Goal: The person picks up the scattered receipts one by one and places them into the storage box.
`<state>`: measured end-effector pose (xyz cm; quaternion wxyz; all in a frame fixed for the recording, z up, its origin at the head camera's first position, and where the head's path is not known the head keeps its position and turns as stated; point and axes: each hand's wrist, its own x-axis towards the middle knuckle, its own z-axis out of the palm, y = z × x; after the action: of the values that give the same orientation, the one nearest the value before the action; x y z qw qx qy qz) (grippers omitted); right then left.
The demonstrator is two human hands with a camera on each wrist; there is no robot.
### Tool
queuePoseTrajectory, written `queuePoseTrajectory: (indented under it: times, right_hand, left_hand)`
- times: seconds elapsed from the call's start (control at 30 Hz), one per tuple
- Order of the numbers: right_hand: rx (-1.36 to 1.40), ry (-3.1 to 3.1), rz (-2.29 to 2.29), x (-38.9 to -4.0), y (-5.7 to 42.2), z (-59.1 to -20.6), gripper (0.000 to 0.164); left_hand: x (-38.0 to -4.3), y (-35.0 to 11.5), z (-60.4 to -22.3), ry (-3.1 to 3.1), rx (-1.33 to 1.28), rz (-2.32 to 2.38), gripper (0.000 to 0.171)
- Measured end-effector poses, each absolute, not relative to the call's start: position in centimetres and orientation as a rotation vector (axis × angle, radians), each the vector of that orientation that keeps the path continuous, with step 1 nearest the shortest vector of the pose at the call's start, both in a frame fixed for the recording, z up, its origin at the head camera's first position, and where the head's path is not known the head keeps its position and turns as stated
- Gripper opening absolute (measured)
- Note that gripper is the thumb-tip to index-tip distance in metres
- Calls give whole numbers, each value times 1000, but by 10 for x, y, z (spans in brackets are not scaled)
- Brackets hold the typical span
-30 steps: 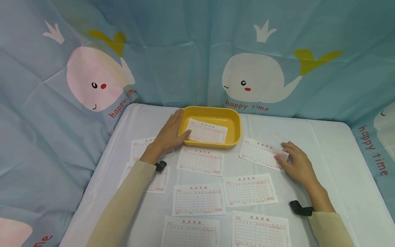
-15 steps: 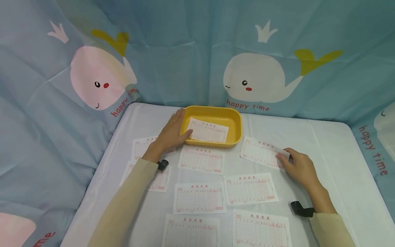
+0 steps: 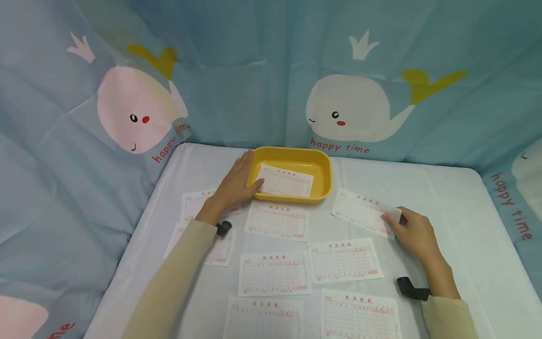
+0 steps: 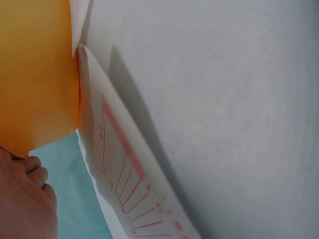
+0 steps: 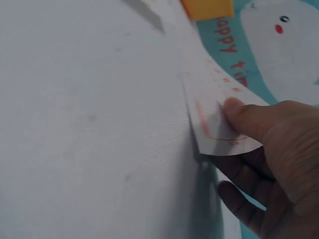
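Note:
My left hand (image 3: 237,181) rests against the left side of a yellow plastic tray (image 3: 322,194), straight fingers along its rim and the thumb over its near left corner. Inside the tray lies one printed receipt slip (image 3: 285,181). My right hand (image 3: 415,234) pinches the right end of another receipt slip (image 3: 365,213), thumb on top and fingers underneath. In the right wrist view that held slip (image 5: 219,122) bends, its near end raised off the table. The left wrist view shows the tray's side wall (image 4: 37,74) and part of my left hand (image 4: 27,199).
More receipt slips lie spread on the white-covered table (image 3: 461,226): one in front of the tray (image 3: 277,221), others nearer (image 3: 275,274) (image 3: 345,260), and some partly under my left forearm. A blue whale-print curtain (image 3: 279,94) hangs behind and at the sides.
My right fingers have closed on the slip's right end, first lying over it and now pinching it. The slip has shifted slightly right. My left hand stays at the tray.

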<state>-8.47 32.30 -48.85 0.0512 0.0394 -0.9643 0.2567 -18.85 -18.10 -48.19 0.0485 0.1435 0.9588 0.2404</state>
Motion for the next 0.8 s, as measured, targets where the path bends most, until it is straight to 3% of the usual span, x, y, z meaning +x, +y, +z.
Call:
queuePoseTrajectory:
  times: [0.8]
  right_hand:
    - [-98,-2994,926,-83,324,-484,48]
  left_hand:
    - [-192,-185,-482,2915,481,732,96]
